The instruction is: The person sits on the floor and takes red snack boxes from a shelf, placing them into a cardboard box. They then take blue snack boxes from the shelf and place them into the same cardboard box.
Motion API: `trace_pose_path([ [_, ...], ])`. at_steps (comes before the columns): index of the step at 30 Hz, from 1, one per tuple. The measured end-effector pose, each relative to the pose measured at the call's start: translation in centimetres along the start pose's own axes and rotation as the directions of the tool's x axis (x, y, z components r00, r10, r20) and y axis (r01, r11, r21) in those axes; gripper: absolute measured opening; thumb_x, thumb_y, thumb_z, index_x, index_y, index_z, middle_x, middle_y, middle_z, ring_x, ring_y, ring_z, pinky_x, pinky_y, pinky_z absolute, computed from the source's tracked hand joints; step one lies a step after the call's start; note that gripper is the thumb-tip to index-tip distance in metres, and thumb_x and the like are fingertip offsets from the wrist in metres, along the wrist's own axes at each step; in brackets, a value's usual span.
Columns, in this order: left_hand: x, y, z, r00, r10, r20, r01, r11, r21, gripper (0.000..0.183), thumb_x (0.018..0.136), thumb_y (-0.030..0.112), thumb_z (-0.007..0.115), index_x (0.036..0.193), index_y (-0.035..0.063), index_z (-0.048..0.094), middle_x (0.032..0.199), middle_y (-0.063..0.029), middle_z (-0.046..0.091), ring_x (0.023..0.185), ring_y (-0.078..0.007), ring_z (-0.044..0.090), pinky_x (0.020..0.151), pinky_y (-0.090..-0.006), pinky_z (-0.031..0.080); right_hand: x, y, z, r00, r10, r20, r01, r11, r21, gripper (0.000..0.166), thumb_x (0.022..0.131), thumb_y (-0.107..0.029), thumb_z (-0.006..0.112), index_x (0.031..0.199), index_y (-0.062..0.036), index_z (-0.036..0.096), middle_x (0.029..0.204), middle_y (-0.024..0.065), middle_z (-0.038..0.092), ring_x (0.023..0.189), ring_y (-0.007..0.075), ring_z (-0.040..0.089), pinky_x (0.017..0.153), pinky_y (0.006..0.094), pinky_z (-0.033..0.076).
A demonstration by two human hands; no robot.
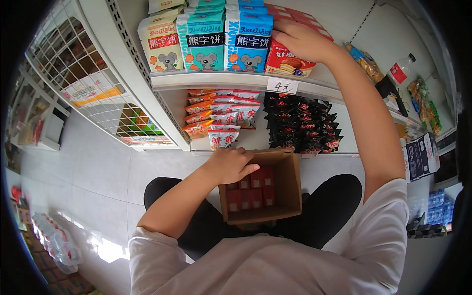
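On the upper shelf (236,82), my right hand (300,40) rests over the top of a red snack box (287,62) at the end of a row of alike boxes. Its fingertips are partly hidden behind the box's top and a blue biscuit bag (249,44). A teal bag (202,44) and a cream bag (162,44) stand further left. My left hand (232,164) lies on the far left rim of an open cardboard carton (287,184), its fingers curled over the edge. Several red boxes (254,191) sit inside the carton, between my knees.
The lower shelf holds orange and white snack packets (223,136) and rows of black packets (304,125). A wire-mesh rack (92,73) stands at left. A bottle (400,70) and bagged snacks (424,103) lie on the shelf at right. Wrapped bottles (55,239) stand on the floor at lower left.
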State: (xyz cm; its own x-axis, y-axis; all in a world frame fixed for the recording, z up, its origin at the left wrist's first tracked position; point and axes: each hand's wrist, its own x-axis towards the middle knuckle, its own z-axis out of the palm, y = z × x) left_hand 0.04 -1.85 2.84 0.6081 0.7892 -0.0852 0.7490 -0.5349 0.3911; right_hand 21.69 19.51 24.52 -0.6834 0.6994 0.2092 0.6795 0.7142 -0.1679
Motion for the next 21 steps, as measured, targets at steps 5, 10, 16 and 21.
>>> trace_pose_path([
  [5,0.1,-0.1,0.3,1.0,0.024,-0.007,-0.024,1.0,0.01,0.05,0.107,0.053,0.048,0.11,0.0066,0.068,0.098,-0.0161,0.069,0.093,-0.041,0.07,0.081,-0.0518,0.057,-1.9,2.2,0.6,0.986,-0.081,-0.145,0.05,0.978,-0.202,0.055,0.107,-0.046,0.052,0.147,-0.0086,0.055,0.145,0.0187,0.059,0.135,0.0327,0.056,0.112,0.0431,0.046],
  [10,0.1,-0.2,0.1,0.999,0.036,0.007,-0.036,0.999,-0.002,0.045,0.104,0.049,0.056,0.118,0.0071,0.066,0.099,-0.016,0.069,0.093,-0.0416,0.071,0.079,-0.0513,0.058,-2.8,2.4,-1.1,1.0,0.004,0.003,-0.003,0.982,-0.19,0.083,0.085,-0.059,0.073,0.151,-0.0133,0.054,0.154,0.0185,0.051,0.141,0.0361,0.05,0.114,0.0488,0.045],
  [16,0.2,-0.1,0.2,0.999,0.032,0.04,-0.033,0.999,0.017,0.042,0.1,0.042,0.064,0.125,0.008,0.065,0.105,-0.015,0.07,0.098,-0.0397,0.071,0.082,-0.0505,0.058,-2.7,2.9,-1.3,1.0,0.0,0.019,0.007,0.921,-0.389,0.092,0.07,-0.038,0.083,0.153,-0.0151,0.05,0.158,0.0186,0.041,0.141,0.041,0.046,0.118,0.0471,0.042],
  [21,0.3,-0.7,0.5,0.997,0.021,0.069,-0.022,1.0,0.016,0.04,0.099,0.038,0.066,0.126,0.0083,0.064,0.11,-0.0148,0.069,0.103,-0.0384,0.07,0.085,-0.0495,0.058,-2.2,2.0,-1.5,0.988,0.125,0.093,-0.105,0.975,-0.195,0.094,0.065,-0.035,0.086,0.151,-0.0151,0.052,0.158,0.0174,0.04,0.147,0.0386,0.039,0.119,0.0475,0.042],
])
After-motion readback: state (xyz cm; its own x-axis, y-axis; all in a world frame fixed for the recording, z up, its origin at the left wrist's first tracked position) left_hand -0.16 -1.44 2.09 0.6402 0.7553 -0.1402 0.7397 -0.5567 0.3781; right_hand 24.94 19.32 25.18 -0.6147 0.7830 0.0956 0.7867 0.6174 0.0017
